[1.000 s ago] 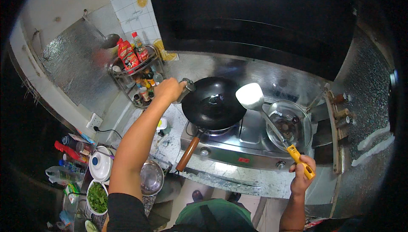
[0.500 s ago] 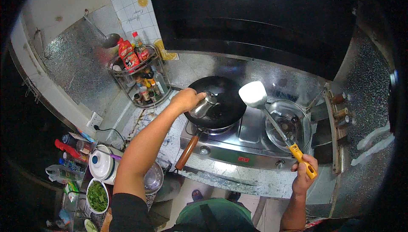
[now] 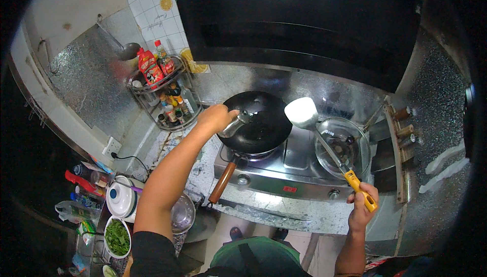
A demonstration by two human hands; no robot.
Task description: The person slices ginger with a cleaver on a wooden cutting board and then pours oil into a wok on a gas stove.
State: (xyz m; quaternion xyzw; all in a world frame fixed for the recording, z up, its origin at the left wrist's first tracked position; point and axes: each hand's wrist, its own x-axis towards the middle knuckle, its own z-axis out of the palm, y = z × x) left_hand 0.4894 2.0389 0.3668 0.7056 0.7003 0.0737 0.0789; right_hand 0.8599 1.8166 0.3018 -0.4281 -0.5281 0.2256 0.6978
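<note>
My left hand (image 3: 217,118) grips a small shiny steel pot (image 3: 231,128), tilted over the left side of a black wok (image 3: 269,125). My fingers hide part of the pot, and I cannot make out what comes from it. The wok sits on the left burner of a steel gas stove (image 3: 299,161), its wooden handle toward me. In my right hand (image 3: 361,210) is a spatula (image 3: 303,113) with a yellow handle. Its bright metal blade is raised just right of the wok, and its shaft crosses above a glass lid (image 3: 332,137).
A corner rack (image 3: 177,76) of sauce bottles stands left of the wok. At lower left are a white lidded cooker (image 3: 122,198), a bowl of leafy greens (image 3: 117,237) and a metal basin (image 3: 182,215). A dark range hood (image 3: 304,28) overhangs the back.
My left hand has shifted slightly left, and the steel pot's angle has changed over the wok. My right hand and the spatula stay nearly still.
</note>
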